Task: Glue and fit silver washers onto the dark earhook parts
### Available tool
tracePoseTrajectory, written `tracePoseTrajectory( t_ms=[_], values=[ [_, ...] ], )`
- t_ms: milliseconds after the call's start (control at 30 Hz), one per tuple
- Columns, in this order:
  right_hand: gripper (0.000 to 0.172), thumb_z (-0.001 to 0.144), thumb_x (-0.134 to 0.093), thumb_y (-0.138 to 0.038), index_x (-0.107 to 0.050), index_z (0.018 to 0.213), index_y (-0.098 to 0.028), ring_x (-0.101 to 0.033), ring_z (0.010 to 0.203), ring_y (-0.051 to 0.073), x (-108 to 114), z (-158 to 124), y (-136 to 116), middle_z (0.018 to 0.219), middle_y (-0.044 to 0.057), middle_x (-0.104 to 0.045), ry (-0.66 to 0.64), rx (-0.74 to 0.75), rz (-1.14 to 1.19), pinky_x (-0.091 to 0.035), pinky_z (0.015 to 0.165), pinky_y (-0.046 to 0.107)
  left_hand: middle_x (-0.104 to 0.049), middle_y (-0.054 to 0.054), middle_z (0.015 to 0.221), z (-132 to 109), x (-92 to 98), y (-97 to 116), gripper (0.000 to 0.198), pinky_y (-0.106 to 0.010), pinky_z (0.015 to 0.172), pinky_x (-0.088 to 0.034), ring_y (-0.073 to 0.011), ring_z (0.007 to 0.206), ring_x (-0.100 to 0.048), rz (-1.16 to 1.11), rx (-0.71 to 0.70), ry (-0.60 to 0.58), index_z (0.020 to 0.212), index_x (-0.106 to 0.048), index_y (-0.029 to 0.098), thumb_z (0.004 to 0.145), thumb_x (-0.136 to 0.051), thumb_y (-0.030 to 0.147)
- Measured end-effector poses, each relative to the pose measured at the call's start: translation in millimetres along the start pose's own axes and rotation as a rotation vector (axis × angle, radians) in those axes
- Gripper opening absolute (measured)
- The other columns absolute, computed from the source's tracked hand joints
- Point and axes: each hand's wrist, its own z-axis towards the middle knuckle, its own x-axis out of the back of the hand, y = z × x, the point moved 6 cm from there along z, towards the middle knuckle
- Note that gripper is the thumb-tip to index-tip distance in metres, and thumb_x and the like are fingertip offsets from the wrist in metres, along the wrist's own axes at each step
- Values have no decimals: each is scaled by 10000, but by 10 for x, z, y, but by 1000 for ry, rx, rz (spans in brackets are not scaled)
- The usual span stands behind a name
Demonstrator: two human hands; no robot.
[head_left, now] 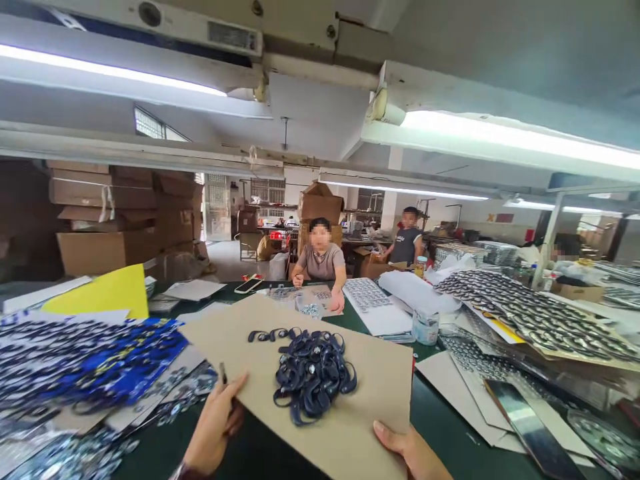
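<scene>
A tan cardboard sheet (380,380) is held tilted above the dark green table. My left hand (215,420) grips its left edge, and a thin dark stick-like tool (223,373) pokes up from the same hand; its kind is unclear. At the lower right edge, my right hand (407,443) clasps the sheet with the thumb on top and the fingers hidden beneath. On the sheet lies a heap of dark navy curved pieces (315,373) with small shiny round parts. Several more of these pieces (273,335) form a short row toward the far edge.
Sheets of dark curved pieces lie left (100,360) and right (540,313). Loose metal discs (70,457) are at lower left. A dark glossy slab (535,427) lies at right, near a clear jar (425,327). A person (320,257) sits opposite; another person (407,240) stands behind.
</scene>
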Motion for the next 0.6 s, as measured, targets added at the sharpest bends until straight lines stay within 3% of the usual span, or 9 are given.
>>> tracePoseTrajectory(
  t_ms=[67, 167, 300, 433, 600],
  values=[
    [661, 583, -834, -369, -605, 1188, -230, -631, 1090, 330, -62, 275, -135, 1101, 105, -709, -5, 12, 119, -498, 916, 454, -249, 129, 365, 525, -389, 12, 402, -156, 321, -155, -36, 280, -184, -28, -1, -58, 753, -453, 201, 717, -713, 506],
    [647, 550, -857, -327, -585, 1123, -198, -671, 1006, 296, -66, 768, -283, 1033, 91, -730, 43, 50, 243, -533, 854, 409, -363, 113, 438, 1193, -917, 5, 368, -151, 323, -150, -14, 284, -208, -64, 2, -108, 770, -463, 177, 753, -693, 465],
    [573, 512, -863, -287, -585, 1002, -178, -699, 900, 290, 41, 1432, -435, 903, 76, -748, 94, 90, 273, -551, 794, 406, -427, 96, 546, 1779, -1444, -58, 260, -140, 324, -177, -1, 330, -228, -89, 23, -123, 848, -513, 139, 908, -562, 388],
    [531, 537, -822, -216, -590, 1011, -162, -698, 906, 287, 136, 1863, -555, 904, 74, -746, 91, 125, 302, -555, 791, 408, -394, 94, 553, 2007, -1786, -261, 265, -140, 328, -199, -10, 362, -244, -93, 76, -166, 830, -534, 125, 949, -516, 360],
    [372, 643, -708, -133, -598, 998, -118, -712, 844, 265, 209, 2170, -578, 809, 86, -737, 142, 59, 322, -572, 732, 377, -320, 111, 483, 1969, -2042, -547, 353, -153, 319, -181, -15, 329, -214, -63, 144, -244, 737, -497, 139, 940, -507, 427]
  ],
)
